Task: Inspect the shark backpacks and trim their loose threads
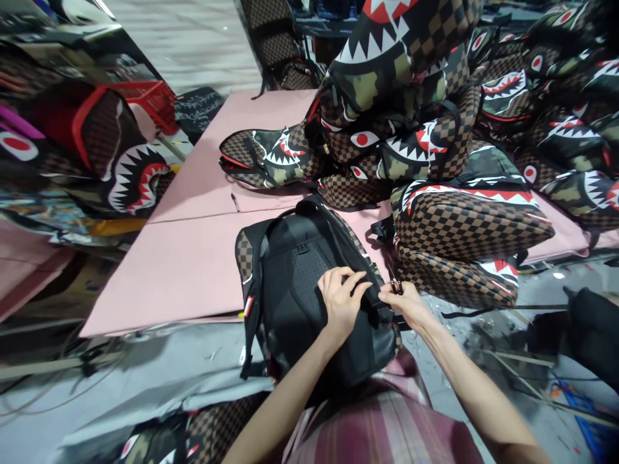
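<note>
A black backpack [300,290] with checkered sides lies back panel up at the table's near edge, against my lap. Over its right half is my left hand [341,299], fingers bent and thumb drawn toward the fingertips. Whatever sits in that pinch, if anything, is too small to make out. My right hand [406,304] is closed around small dark scissors [396,285] at the bag's right edge, beside a shoulder strap [372,293]. The scissors' blades point away from me.
Several shark-mouth backpacks [358,138] are piled at the back of the pink table [193,258]. Two checkered bags [469,225] lie close to my right hand. More bags [570,129] are heaped at right. A red crate [155,103] stands at left.
</note>
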Demonstrator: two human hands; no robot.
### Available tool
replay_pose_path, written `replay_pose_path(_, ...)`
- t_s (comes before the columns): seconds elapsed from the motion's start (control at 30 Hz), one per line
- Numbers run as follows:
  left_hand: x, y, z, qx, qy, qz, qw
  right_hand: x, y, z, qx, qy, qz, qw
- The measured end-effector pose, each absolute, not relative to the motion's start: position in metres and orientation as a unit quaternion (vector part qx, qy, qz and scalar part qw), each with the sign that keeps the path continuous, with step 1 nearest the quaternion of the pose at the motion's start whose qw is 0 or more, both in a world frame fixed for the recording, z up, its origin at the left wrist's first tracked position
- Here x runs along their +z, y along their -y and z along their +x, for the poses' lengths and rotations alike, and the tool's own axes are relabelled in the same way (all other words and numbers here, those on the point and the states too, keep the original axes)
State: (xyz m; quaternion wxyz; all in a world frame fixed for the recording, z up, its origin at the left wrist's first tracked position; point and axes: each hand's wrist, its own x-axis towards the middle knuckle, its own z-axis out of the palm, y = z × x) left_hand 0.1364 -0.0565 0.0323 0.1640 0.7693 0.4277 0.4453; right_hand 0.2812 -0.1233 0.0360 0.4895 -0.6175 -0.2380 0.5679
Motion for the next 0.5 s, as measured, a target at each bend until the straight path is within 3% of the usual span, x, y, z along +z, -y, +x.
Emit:
replay_pose_path(0.13, 0.034, 0.058, 0.14, 0.434, -0.364, 0.823, 0.038, 0.039, 0.126, 0.279, 0.559, 0.245, -0.622, 0.491)
replay_pose_path(0.3, 0.043, 0.056, 0.146, 0.334, -0.319, 0.887, 0.026, 0.039, 0.132, 0.274, 0.535, 0.299, -0.627, 0.481)
replay_pose_path(0.4, 0.061, 0.066, 0.138, 0.306, -0.284, 0.895, 0.159, 0.036, 0.137, 0.281, 0.511, 0.307, -0.641, 0.484)
replay_pose_path(0.5, 0.083, 0.083, 0.112, 0.215, -0.141, 0.859, 0.442, 0.031, 0.142, 0.307, 0.407, 0.316, -0.698, 0.498)
